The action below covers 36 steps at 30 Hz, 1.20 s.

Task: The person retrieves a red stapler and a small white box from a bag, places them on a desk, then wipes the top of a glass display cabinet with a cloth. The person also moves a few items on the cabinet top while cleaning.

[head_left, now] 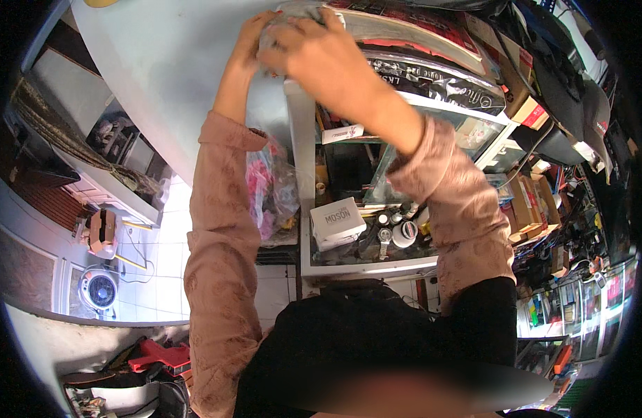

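Observation:
Both my arms reach up to the top of a white-framed glass cabinet. My left hand (pixel 253 36) is closed against the left side of a crumpled, greyish, see-through plastic bundle (pixel 303 10). Over its front lies my right hand (pixel 319 59), fingers bent round it and slightly blurred. My hands cover most of the bundle, so I cannot tell what it contains. Just right of it is a stack of flat packages, with a red and white one (pixel 418 31) above a black printed one (pixel 439 83).
Inside the glass cabinet (pixel 377 270) are a white box (pixel 337 221), a wristwatch (pixel 384 244) and a round white-lidded jar (pixel 404 233). A plastic bag with pink contents (pixel 272 181) hangs beside it. Cardboard boxes (pixel 533 205) crowd the right; a round fan (pixel 98 288) stands on the left.

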### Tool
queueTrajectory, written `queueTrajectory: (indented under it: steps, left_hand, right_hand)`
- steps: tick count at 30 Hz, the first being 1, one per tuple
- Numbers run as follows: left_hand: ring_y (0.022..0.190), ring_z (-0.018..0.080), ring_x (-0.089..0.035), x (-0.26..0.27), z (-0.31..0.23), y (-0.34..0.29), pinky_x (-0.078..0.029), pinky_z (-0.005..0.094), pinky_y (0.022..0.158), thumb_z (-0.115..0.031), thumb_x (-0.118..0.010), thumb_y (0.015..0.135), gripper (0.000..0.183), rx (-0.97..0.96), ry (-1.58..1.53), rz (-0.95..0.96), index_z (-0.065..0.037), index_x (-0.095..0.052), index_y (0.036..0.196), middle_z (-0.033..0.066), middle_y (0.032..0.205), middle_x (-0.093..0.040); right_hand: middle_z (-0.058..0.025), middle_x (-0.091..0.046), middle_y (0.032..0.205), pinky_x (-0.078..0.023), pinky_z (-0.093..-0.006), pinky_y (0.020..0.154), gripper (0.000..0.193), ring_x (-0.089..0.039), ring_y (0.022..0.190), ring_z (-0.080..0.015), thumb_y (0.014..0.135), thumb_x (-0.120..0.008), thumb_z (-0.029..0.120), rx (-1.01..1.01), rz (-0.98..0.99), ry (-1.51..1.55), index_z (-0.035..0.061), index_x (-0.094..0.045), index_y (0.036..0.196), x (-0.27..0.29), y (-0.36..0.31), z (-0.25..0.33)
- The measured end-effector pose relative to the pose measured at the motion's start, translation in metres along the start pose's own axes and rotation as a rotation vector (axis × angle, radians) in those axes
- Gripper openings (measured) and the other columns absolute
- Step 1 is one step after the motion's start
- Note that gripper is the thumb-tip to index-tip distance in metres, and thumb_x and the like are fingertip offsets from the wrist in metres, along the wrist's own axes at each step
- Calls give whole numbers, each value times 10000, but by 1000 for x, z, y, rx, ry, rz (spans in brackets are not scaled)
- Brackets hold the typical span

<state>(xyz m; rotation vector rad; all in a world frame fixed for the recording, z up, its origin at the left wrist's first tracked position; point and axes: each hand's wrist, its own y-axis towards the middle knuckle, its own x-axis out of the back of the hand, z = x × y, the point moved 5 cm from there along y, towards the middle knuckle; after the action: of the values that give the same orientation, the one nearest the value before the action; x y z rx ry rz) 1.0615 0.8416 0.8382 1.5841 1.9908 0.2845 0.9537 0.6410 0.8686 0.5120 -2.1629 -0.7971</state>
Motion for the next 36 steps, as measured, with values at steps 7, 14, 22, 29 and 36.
queueTrajectory:
  steps: [7, 14, 22, 29, 36]
  left_hand:
    - [815, 133, -619, 19, 12, 14, -494, 307, 760, -259, -689, 949, 213, 88, 316, -122, -57, -738, 992, 13, 917, -692]
    - [831, 151, -637, 25, 10, 17, -492, 310, 770, -294, -686, 939, 293, 22, 455, -230, -32, -755, 1052, 27, 903, -720]
    - [638, 200, -643, -9, -32, 36, -495, 352, 597, -287, -711, 942, 332, -300, 306, 97, 18, -725, 813, 82, 707, -698]
    - [638, 172, -598, -42, -30, 58, -473, 359, 618, -320, -649, 994, 391, -258, 676, 176, 33, -714, 839, 81, 711, -683]
    - [754, 273, -703, -18, -87, -24, -549, 392, 743, -487, -534, 1043, 567, -334, 1058, -120, 13, -769, 916, 130, 807, -754]
  right_hand:
    - [-43, -551, 1465, -415, -570, 1105, 369, -528, 1340, -297, 817, -678, 218, 197, -46, -255, 168, -717, 1181, 6, -83, 3]
    - [-28, -545, 1499, -427, -524, 1117, 418, -522, 1362, -280, 837, -632, 209, -9, 111, -342, 213, -700, 1249, 48, -173, -60]
    - [-47, -587, 1454, -477, -474, 1063, 504, -562, 1309, -306, 823, -594, 75, -236, 125, -321, 232, -698, 1290, 80, -217, -93]
    - [-148, -670, 1299, -477, -375, 1066, 658, -635, 1238, -294, 676, -463, -234, -518, -47, 385, 53, -716, 1212, 101, -198, -90]
    - [-183, -639, 1365, -402, -418, 1149, 387, -590, 1299, -282, 956, -536, -78, -504, -432, 767, -38, -619, 1332, 113, -155, -76]
